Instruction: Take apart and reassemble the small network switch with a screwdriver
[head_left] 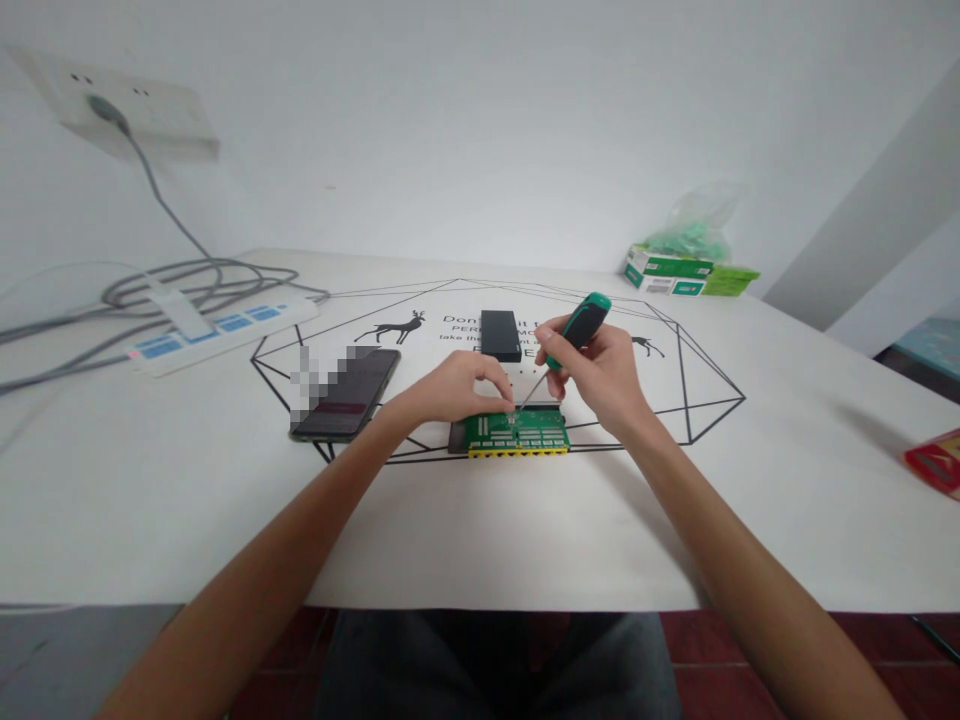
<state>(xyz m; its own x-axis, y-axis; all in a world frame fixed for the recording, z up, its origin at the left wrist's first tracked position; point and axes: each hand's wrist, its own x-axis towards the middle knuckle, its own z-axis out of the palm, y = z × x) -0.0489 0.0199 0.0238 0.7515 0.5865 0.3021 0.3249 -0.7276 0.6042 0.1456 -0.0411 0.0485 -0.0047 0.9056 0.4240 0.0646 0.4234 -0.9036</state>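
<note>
My right hand (596, 375) is closed round a screwdriver (583, 325) with a black and green handle. Its thin shaft slants down and left to a green circuit board (536, 430) with a yellow strip along the near edge. My left hand (465, 387) has thumb and forefinger pinched together at the board's upper left, right beside the screwdriver tip. Whatever those fingertips hold, if anything, is too small to make out. Just beyond the board, a black rectangular box (500, 336) lies on the printed white table (525, 540).
A phone (349, 392) lies left of my left hand. Farther left are a white power strip (225, 335) and coiled grey cable (157, 290). Green and white boxes (671, 268) with a plastic bag (697, 225) stand at the back right. A red packet (937, 463) sits at the right edge.
</note>
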